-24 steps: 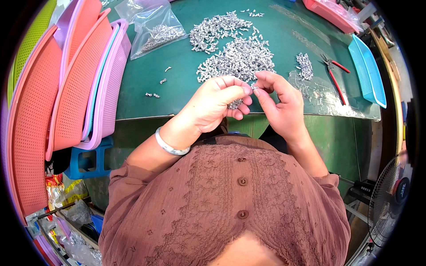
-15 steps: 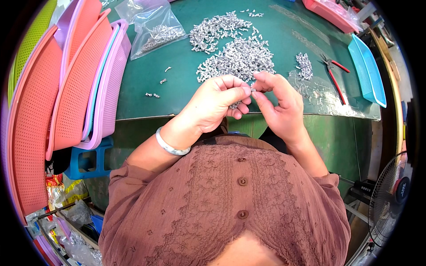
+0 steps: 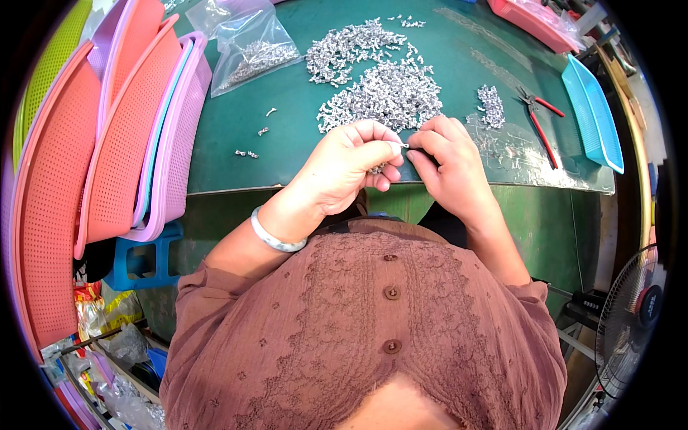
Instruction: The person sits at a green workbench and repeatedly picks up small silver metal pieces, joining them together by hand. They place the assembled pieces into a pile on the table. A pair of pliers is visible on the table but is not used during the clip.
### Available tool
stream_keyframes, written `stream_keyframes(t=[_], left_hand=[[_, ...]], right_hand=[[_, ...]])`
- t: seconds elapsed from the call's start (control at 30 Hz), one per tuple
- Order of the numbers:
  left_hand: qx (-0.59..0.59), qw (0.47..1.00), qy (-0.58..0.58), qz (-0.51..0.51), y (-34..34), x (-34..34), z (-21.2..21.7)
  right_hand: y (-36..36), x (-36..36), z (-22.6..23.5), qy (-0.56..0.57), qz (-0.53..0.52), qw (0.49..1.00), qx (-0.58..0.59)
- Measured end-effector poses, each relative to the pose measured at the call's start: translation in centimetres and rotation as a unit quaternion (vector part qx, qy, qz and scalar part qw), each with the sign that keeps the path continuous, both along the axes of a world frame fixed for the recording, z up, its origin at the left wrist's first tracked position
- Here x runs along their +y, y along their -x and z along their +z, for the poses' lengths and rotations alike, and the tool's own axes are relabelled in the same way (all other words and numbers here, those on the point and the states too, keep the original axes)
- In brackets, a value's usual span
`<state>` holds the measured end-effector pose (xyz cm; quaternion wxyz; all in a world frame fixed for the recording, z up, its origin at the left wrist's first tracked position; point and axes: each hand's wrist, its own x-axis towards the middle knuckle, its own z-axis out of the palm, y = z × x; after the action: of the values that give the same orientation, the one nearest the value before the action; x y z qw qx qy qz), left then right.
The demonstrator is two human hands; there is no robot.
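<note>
1. So the left hand (image 3: 347, 166) has thumb and forefinger pinched on one small silvery piece (image 3: 403, 145), with a cupped bunch (image 3: 378, 169) of similar bits under its curled fingers.
2. Right hand (image 3: 455, 163) is right up beside it, thumb and fingers bent in toward the piece's right end. Can't tell whether it's actually gripping or just about touching, tbh.
3. Where's the piece? Between the two hands, above the near edge of the green tabletop (image 3: 287, 154), just nearer than the main pile (image 3: 390, 93).
4. My read on the step: one piece being worked or fiddled with at the fingertips. Next move probably calls for a steady left pinch and a light, precise right fingertip, without letting the cupped bits spill.
5. Direction: it pokes out rightward from the left thumb tip, what looks like a little loop at that free end. Long axis seems roughly left-to-right, but most of it's hidden and it's tiny, so don't quote me on any tilt.
</note>
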<state>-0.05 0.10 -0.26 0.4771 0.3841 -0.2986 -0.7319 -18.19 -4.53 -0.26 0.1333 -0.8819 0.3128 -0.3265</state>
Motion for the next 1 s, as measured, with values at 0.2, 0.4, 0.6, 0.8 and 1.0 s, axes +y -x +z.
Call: stream_keyframes(t=[0.2, 0.4, 0.6, 0.8, 1.0], left_hand=[[0.064, 0.998, -0.010, 0.004, -0.6, -0.2, -0.3], [0.089, 0.996, -0.010, 0.005, -0.7, -0.2, -0.2], [0.038, 0.999, -0.023, 0.003, -0.5, -0.1, 0.0], [0.010, 0.999, -0.028, 0.015, 0.1, 0.0, 0.3], [-0.003, 0.999, -0.037, -0.010, 0.1, 0.0, 0.7]], right_hand=[[1.0, -0.4, 0.0, -0.019, -0.013, 1.000, -0.015], [0.7, -0.5, 0.1, -0.012, -0.008, 1.000, 0.011], [0.5, -0.7, -0.2, -0.008, 0.005, 1.000, -0.001], [-0.1, 0.0, 0.4, 0.003, 0.011, 0.994, -0.104], [-0.7, 0.4, 0.6, 0.013, 0.035, 0.988, -0.152]])
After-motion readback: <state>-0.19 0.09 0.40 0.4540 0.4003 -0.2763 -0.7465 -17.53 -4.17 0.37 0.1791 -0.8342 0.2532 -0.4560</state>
